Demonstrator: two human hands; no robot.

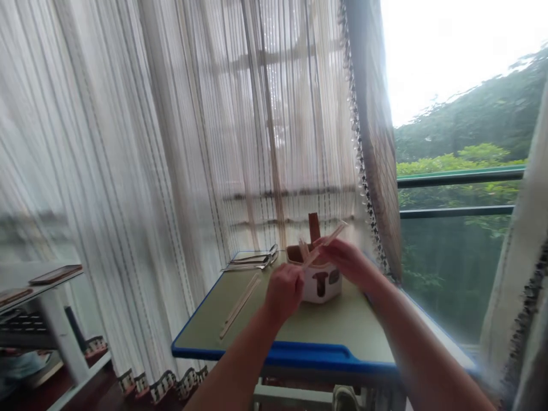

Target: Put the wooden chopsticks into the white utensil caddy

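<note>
As both hands hold it, the packet (pixel 311 258): slim and clear, lying slantwise between the left hand (pixel 286 285) and the right hand (pixel 342 257); its content is too blurred to tell.
Hands: apart from each other, but each one pinches the packet, the left at its lower end, the right farther along, with the tip going out past the fingers.
Weight: very light, I suppose; almost no force should be necessary.
Stiffness: it looks straight, so probably stiff along its length, while the clear skin is perhaps thin, slippery and easy to tear.
Hold: the two ends seem the best places, with a soft pinch; pressing sideways at the middle could bend it.
Box (pixel 319 291): below and beyond the packet, just beside the left hand; whether they touch, I cannot tell.
Strip (pixel 314 228): brown, upright at the box, close to the right fingers, so it may hinder them.
Sticks (pixel 240 306): on the table (pixel 308 352), to the left of the left hand, well apart from it.
Cutlery (pixel 257 262): beyond the left hand and more to the left, not in the way.
</note>
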